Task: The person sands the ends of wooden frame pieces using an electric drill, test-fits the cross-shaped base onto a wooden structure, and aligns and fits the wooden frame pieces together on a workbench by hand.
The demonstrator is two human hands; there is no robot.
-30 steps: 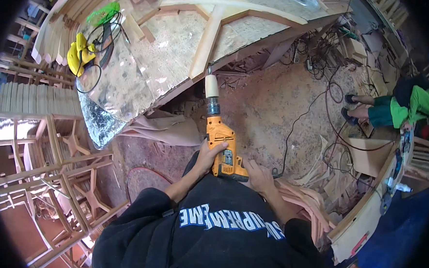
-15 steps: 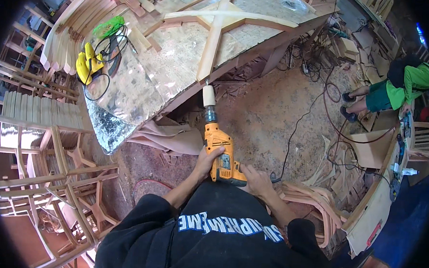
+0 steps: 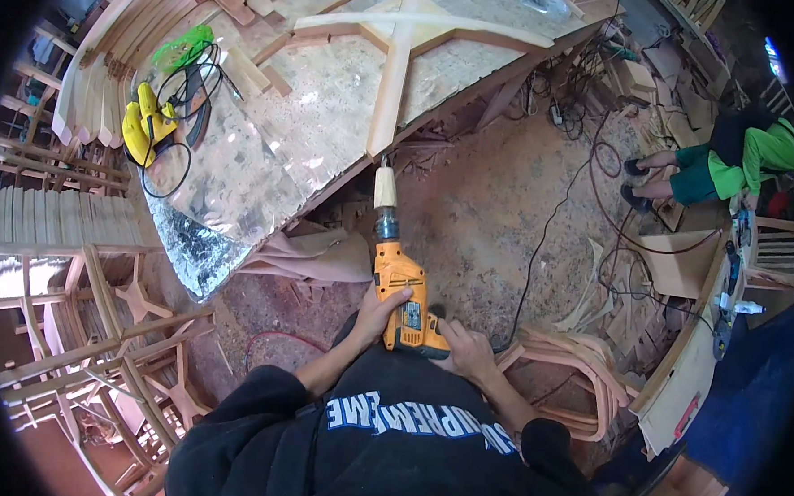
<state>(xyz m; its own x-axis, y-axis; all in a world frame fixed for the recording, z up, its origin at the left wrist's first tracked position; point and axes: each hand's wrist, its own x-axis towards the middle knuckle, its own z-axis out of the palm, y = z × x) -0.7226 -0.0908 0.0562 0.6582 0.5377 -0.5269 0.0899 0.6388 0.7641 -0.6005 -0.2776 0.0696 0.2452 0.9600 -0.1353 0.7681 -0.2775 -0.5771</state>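
An orange power drill (image 3: 402,289) points away from me, close against my front. My left hand (image 3: 378,314) is closed round the drill's body, its thumb lying over the top. My right hand (image 3: 468,346) grips the handle at the drill's right rear; some of its fingers are hidden. A pale wooden sleeve (image 3: 386,187) sits around the bit ahead of the chuck (image 3: 387,225), leaving a short metal tip showing. That tip is beside the near end of a cross-shaped wooden frame (image 3: 388,108), which reaches the workbench's edge. I cannot tell whether they touch.
The workbench (image 3: 304,135) carries a yellow power tool (image 3: 148,123), a green bundle (image 3: 183,48) and stacked curved slats (image 3: 124,50). Wooden chair frames (image 3: 110,323) stand left. Cables (image 3: 550,247) and a hose (image 3: 657,257) cross the floor. Another person (image 3: 734,162) in green is at right.
The drill has come back slightly toward me, its tip lower beside the frame's end. Both hands keep their hold. The whole view has shifted a little.
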